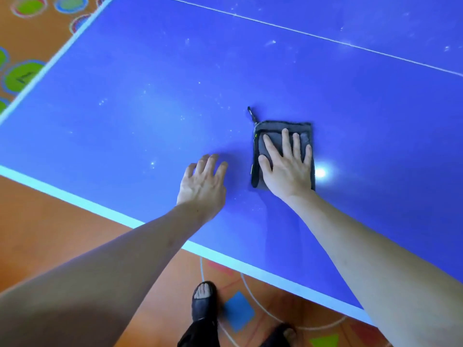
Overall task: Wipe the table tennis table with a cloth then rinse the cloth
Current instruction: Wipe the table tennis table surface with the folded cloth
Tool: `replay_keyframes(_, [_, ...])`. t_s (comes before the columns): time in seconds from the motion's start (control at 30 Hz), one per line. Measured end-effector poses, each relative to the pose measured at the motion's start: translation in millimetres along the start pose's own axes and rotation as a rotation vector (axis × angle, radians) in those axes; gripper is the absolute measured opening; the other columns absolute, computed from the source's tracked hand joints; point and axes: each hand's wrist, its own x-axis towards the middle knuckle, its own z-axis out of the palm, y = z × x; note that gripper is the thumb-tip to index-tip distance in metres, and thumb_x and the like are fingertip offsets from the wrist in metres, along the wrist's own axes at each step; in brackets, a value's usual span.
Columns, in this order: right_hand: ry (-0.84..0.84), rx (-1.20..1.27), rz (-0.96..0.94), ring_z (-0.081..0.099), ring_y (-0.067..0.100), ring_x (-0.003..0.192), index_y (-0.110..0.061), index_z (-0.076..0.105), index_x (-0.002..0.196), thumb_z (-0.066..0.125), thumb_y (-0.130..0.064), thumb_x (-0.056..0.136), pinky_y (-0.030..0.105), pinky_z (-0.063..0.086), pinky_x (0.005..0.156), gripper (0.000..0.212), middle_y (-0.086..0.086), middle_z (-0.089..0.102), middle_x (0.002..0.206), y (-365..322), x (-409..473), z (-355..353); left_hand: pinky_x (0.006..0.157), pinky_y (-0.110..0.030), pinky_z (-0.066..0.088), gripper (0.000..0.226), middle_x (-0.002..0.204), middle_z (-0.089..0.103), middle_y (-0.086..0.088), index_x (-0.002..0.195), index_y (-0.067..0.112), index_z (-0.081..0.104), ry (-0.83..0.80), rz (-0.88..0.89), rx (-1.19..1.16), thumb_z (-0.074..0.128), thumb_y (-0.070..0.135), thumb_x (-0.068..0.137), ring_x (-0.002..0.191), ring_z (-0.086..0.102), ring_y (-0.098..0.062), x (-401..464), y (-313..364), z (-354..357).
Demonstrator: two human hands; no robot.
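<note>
While my right hand [288, 166] presses flat, fingers spread, on the folded dark grey cloth [283, 136], my left hand [203, 184] rests open, loosely bent, on the blue desk [125, 108] beside it.

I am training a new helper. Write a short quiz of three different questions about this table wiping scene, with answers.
1. True or false: the right hand lies flat on the grey cloth.
2. The left hand holds: A) a cloth, B) nothing, C) a paddle.
3. What colour is the table tennis table?

Key: 1 true; 2 B; 3 blue, with white lines.
</note>
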Motion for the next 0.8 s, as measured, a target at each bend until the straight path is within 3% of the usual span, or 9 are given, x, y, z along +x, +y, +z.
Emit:
replay_keyframes(0.17, [0.032, 0.026, -0.066, 0.014, 0.027, 0.161, -0.044, 0.033, 0.16, 0.028, -0.054, 0.103, 0.057, 0.01, 0.128, 0.058, 0.001, 0.017, 0.175, 23, -14, -3, 0.113, -0.041, 0.028, 0.051, 0.158, 0.025, -0.004, 0.147, 0.022, 0.032, -0.022, -0.014, 0.0, 0.039, 0.028, 0.097, 0.145, 0.024, -0.025, -11, 22, -2])
replay_keyframes(0.37, [0.098, 0.077, -0.08, 0.025, 0.027, 0.158, -0.04, 0.043, 0.157, 0.028, -0.053, 0.101, 0.056, 0.016, 0.128, 0.059, 0.001, 0.028, 0.172, 85, -49, -6, 0.111, -0.04, 0.029, 0.052, 0.157, 0.025, -0.002, 0.147, 0.023, 0.033, -0.014, 0.033, 0.011, 0.041, 0.027, 0.096, 0.144, 0.026, -0.023, -18, 101, -10])
replay_keyframes(0.8, [0.058, 0.059, 0.303, 0.011, 0.02, 0.161, -0.045, 0.031, 0.158, 0.027, -0.05, 0.1, 0.051, 0.007, 0.129, 0.058, -0.005, 0.017, 0.173, 371, -197, -38, 0.111, -0.04, 0.03, 0.057, 0.159, 0.021, -0.005, 0.15, 0.022, 0.029, 0.025, 0.299, -0.001, 0.041, 0.027, 0.095, 0.145, 0.024, -0.024, -30, 384, -28])
